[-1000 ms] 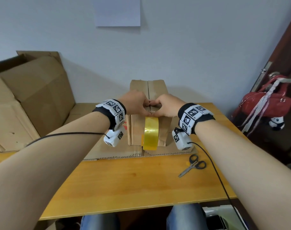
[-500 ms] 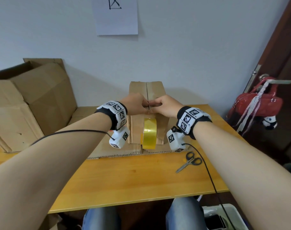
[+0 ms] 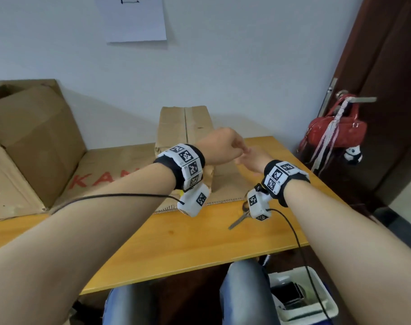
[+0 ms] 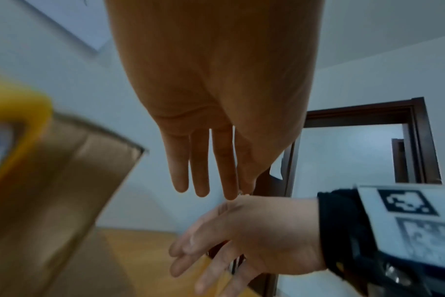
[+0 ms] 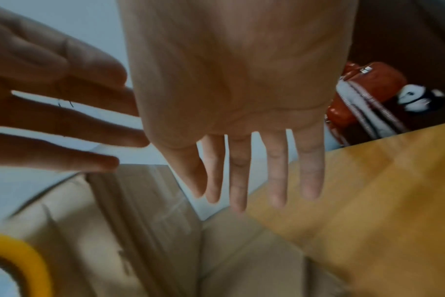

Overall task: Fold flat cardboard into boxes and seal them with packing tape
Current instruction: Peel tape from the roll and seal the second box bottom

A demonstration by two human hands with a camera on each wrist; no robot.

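- The folded box [image 3: 184,127] stands on a flat sheet of cardboard [image 3: 225,181] that lies on the wooden table [image 3: 176,242], against the white wall.
- The left hand [image 3: 219,146] hangs in the air just right of the box's near end, fingers straight and loose, holding nothing; the left wrist view shows them stretched out side by side.
- The right hand [image 3: 252,160] is right of the box, below the left hand and close to it, palm open with fingers spread, holding nothing.
- The yellow roll of tape [image 5: 15,259] sits against the box's near face; in the head view the left wrist hides it.
- Scissors [image 3: 238,220] lie on the table in front of the box and to its right, partly under the right wrist camera.
- A large open carton [image 3: 31,141] stands well left of the box.
- A red handbag [image 3: 335,132] hangs from a door handle far to the box's right.
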